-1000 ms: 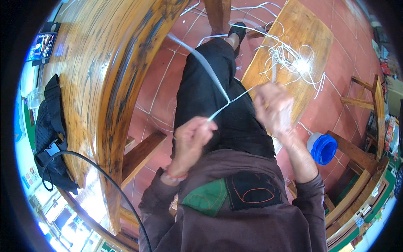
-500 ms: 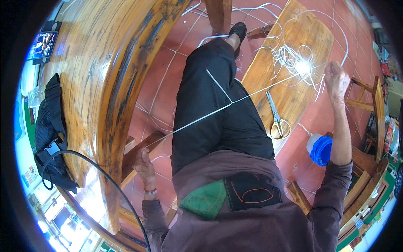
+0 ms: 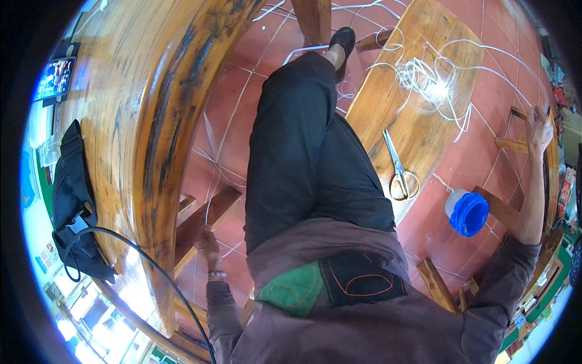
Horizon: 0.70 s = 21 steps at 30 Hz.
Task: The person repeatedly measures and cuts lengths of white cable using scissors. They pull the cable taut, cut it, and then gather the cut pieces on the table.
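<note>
Down by the table's side, my left hand [image 3: 207, 244] is closed on a thin white strip [image 3: 210, 207] that rises from the fingers. Far out to the right, my right hand [image 3: 538, 128] is closed around a white cord [image 3: 498, 71] leading back to the bench. There a loose white tangle of cord [image 3: 418, 79] lies, partly washed out by glare. Scissors [image 3: 401, 179] with gold-coloured handles rest on the bench below the tangle, blades partly spread. My crossed legs in black trousers lie between the hands.
A thick wooden table [image 3: 115, 121] fills the left, bearing a black strap bag [image 3: 73, 200] and a phone [image 3: 56, 79]. The wooden bench [image 3: 370, 115] stands right of my legs. A white container with a blue bag [image 3: 468, 213] sits on the red tiles, near wooden stool parts [image 3: 433, 282].
My right hand has swung outward to the right, drawing cord off the tangle. The strand that crossed my lap between both hands is gone from there. My left hand has dropped slightly.
</note>
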{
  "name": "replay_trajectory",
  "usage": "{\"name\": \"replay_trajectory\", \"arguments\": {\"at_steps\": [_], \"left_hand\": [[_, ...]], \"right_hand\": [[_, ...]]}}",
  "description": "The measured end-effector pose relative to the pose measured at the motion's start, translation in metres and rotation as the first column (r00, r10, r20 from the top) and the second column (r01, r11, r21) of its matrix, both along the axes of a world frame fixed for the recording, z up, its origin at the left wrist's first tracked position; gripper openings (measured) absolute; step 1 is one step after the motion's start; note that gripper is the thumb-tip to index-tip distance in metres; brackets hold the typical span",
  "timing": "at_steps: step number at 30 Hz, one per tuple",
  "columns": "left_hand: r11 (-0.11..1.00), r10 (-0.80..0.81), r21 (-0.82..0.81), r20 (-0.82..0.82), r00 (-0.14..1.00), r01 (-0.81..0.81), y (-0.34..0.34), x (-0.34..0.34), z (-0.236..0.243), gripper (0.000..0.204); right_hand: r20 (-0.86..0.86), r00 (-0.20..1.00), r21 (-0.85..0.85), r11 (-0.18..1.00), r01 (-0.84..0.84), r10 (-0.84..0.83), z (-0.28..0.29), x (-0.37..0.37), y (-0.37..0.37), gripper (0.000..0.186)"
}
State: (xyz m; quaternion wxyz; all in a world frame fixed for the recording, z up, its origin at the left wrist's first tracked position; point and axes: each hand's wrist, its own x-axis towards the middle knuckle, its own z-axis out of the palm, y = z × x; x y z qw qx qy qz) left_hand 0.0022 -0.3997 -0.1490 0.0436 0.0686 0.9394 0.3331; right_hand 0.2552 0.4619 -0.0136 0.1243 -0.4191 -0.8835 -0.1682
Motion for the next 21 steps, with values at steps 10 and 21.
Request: {"name": "replay_trajectory", "arguments": {"at_steps": [10, 21], "left_hand": [[0.849, 0.030, 0.501, 0.273, 0.961, -0.169, 0.205, -0.013, 0.125, 0.019], [0.677, -0.596, 0.655, 0.221, 0.772, 0.335, 0.344, 0.009, 0.133, 0.015]], "right_hand": [[-0.693, 0.510, -0.721, 0.473, -0.507, -0.509, 0.002, -0.080, -0.146, 0.007], [-0.392, 0.515, -0.605, -0.208, -0.768, -0.762, -0.007, -0.162, -0.374, 0.011]]}}
